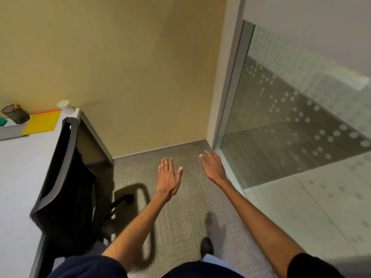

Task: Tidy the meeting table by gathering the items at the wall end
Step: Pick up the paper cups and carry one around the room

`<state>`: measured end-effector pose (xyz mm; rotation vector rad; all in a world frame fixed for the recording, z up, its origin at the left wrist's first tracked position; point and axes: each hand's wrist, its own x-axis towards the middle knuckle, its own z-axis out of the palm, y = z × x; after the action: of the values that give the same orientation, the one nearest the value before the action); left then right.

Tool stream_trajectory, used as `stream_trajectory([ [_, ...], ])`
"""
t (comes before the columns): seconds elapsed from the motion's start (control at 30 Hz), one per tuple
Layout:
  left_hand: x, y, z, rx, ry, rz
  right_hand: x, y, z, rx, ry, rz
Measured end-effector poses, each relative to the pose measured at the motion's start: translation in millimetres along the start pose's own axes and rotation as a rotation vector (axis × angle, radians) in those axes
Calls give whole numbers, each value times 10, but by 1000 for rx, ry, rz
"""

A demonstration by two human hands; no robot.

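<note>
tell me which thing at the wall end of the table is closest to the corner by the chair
The white paper cup, at the table's very corner above the chair back. The mesh pen holder and yellow paper sit further left.

Short dark navy sleeves [307,265], forearms bare; left hand [168,177], right hand [213,167] ungloved; black shoe [206,246], light trouser leg.

Both empty hands, left hand [168,177] and right hand [213,167], hover spread over carpet [180,217] beside the table [18,167].
</note>
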<state>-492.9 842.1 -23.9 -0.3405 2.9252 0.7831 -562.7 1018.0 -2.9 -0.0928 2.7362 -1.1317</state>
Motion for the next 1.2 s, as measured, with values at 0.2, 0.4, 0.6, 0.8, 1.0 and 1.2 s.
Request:
stream_trajectory([
  [0.2,886,163,-166,9,126,-71,1032,-106,-124,-19,-75,-41],
  [0.4,1365,-31,-300,33,203,-189,1687,-449,109,-57,-184,-99],
  [0.6,1782,-382,-516,18,183,-287,2248,-824,451,-74,-237,-150],
  [0.8,2445,-896,-853,30,185,-325,2917,-1337,897,-83,-250,-191],
  [1.0,3075,-1358,-1271,10,228,-388,3574,-1902,1342,-121,-274,-245],
  [1.2,3442,-1822,-1550,20,245,-459,3987,-2336,1754,-119,-317,-291],
])
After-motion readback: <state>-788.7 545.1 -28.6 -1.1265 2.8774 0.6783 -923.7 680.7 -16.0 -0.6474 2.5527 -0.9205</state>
